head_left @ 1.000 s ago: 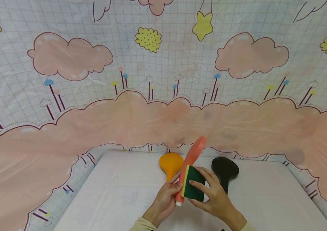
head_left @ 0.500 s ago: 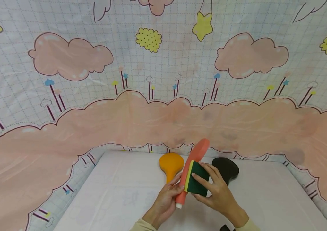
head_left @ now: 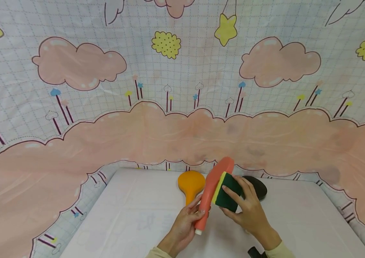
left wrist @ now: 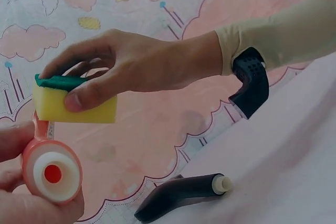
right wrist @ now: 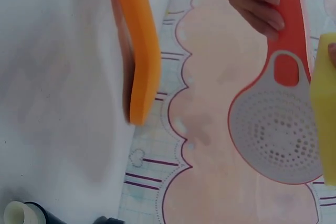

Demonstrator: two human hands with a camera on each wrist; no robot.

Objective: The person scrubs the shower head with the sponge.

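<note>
My left hand [head_left: 183, 224] grips the handle of a coral-red shower head [head_left: 214, 179], which tilts up and to the right above the table. Its grey spray plate with small holes [right wrist: 273, 129] faces the right wrist camera. A sponge, green on one face and yellow on the other [head_left: 228, 197], is pinched between the thumb and fingers of my right hand [head_left: 254, 213]. The sponge's yellow side lies along the right side of the shower head, near where handle and head join. In the left wrist view the white threaded handle end [left wrist: 52, 174] points toward the camera.
An orange shower head [head_left: 191, 182] lies on the white table [head_left: 130, 215] behind my left hand. A black shower head [head_left: 260, 188] lies at the back right, partly hidden by my right hand. A cloth printed with clouds [head_left: 182, 138] hangs behind the table.
My right hand has slid the sponge up and to the right along the shower head, from the handle toward the head. The shower head has turned slightly, while my left hand keeps its grip.
</note>
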